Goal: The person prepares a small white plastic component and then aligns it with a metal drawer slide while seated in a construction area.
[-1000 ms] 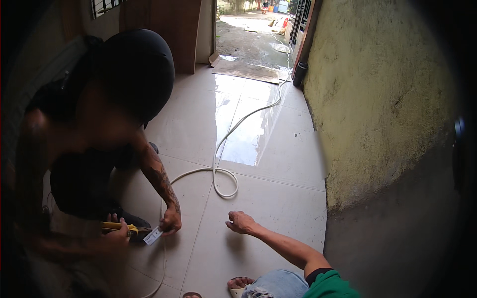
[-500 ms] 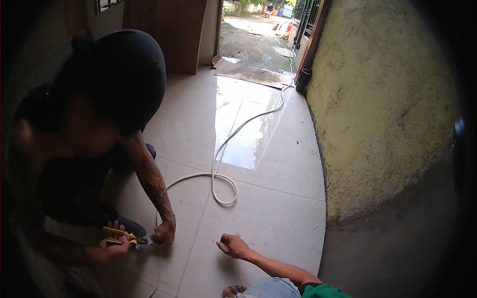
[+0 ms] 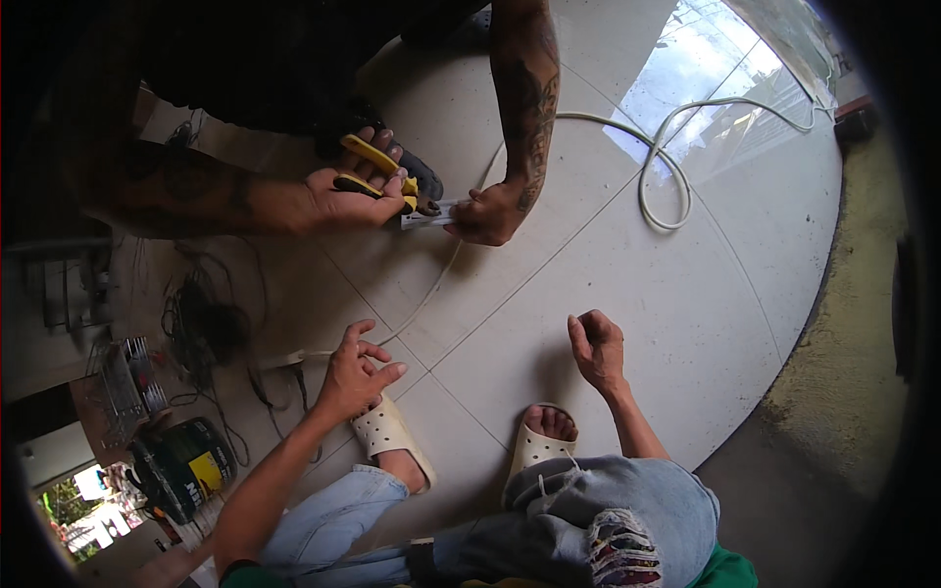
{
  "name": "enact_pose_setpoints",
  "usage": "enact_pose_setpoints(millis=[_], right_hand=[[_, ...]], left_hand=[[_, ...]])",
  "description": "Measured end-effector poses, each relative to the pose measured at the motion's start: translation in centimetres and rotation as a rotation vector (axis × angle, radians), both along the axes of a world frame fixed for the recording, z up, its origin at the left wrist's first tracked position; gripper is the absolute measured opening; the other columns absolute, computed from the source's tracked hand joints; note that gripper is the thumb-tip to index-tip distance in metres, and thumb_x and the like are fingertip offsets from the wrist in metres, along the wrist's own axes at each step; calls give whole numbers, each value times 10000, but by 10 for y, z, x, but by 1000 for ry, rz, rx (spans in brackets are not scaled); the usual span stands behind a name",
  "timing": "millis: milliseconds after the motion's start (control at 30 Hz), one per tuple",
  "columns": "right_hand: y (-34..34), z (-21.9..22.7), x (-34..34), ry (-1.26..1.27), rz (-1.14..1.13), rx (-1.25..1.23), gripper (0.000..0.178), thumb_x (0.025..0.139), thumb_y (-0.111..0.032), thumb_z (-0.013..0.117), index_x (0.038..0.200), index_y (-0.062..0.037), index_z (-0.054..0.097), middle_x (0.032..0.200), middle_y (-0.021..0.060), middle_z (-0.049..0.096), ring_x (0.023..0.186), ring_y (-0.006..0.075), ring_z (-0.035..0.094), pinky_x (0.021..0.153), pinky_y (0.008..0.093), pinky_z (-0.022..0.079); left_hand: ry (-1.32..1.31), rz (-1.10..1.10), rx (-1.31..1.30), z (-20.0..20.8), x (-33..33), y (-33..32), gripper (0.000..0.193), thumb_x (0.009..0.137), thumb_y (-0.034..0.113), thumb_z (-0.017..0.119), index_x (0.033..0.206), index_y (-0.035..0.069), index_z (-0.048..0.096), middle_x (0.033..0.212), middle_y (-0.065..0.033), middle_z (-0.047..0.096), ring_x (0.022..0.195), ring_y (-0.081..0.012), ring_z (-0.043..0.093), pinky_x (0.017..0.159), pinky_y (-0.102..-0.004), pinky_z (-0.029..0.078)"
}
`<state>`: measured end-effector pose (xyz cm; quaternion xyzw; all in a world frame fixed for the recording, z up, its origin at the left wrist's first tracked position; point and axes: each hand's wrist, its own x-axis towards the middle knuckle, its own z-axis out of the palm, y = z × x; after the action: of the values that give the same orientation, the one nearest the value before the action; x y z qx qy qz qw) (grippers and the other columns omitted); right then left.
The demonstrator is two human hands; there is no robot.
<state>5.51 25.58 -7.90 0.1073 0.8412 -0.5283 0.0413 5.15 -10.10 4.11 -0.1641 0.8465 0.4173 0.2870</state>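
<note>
White cable (image 3: 426, 302): on tiled floor (image 3: 676, 323), near stretch slanting away rightward. Left hand (image 3: 355, 377): the nearer, over or just beside cable, fingers spread, empty. Right hand (image 3: 600, 351): right of cable, apart, fingers curled; cannot tell whether pinching anything.

Front right, a looped white round cable (image 3: 667, 227) lies on the pale tiled floor (image 3: 569, 284). Left of its loop, yellow-handled metal pliers (image 3: 371, 152) are at the left end of a flat white strip (image 3: 426, 219). Tangled dark wires (image 3: 203, 318) lie further left; two perforated cream clogs (image 3: 387, 428) stand nearer.
</note>
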Motion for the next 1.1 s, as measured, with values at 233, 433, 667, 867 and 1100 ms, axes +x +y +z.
enact_pose_setpoints(millis=[233, 433, 667, 867, 1100], right_hand=[[-22, -22, 17, -10, -19, -72, 249, 925, -159, 640, 745, -10, 553, 569, 30, 495, 521, 87, 417, 498, 267, 379], [-19, -23, 20, 12, -30, 4, 232, 923, -150, 640, 757, -16, 548, 559, 38, 500, 512, 103, 431, 508, 267, 390], [-23, -35, 16, 53, -47, 36, 245, 919, -156, 648, 742, -20, 548, 551, 39, 507, 488, 105, 422, 488, 263, 380], [-20, -36, 17, 88, -57, 73, 248, 911, -153, 655, 729, -25, 547, 539, 39, 494, 479, 105, 427, 480, 263, 376], [-21, -40, 19, 105, -68, 65, 246, 908, -150, 658, 725, -25, 551, 539, 32, 495, 478, 101, 429, 474, 265, 376]], left_hand=[[81, 136, 52, -39, 2, 18, 589, 822, 183, 766, 1266, -42, 451, 934, -99, 626, 641, -81, 552, 591, -225, 495], [88, 319, 246, -77, -15, 33, 330, 917, 242, 664, 1047, -49, 582, 833, -76, 644, 626, -80, 561, 539, -236, 491], [132, 522, 424, -93, -67, 22, 483, 995, 440, 501, 1126, -22, 544, 904, -86, 643, 659, -90, 569, 506, -220, 459], [139, 533, 528, -93, -108, 23, 435, 995, 418, 512, 1148, 12, 542, 980, -89, 652, 688, -100, 573, 553, -234, 465], [70, 540, 609, -105, -128, 18, 301, 987, 335, 555, 1112, 61, 566, 981, -84, 661, 704, -109, 576, 559, -249, 456]])
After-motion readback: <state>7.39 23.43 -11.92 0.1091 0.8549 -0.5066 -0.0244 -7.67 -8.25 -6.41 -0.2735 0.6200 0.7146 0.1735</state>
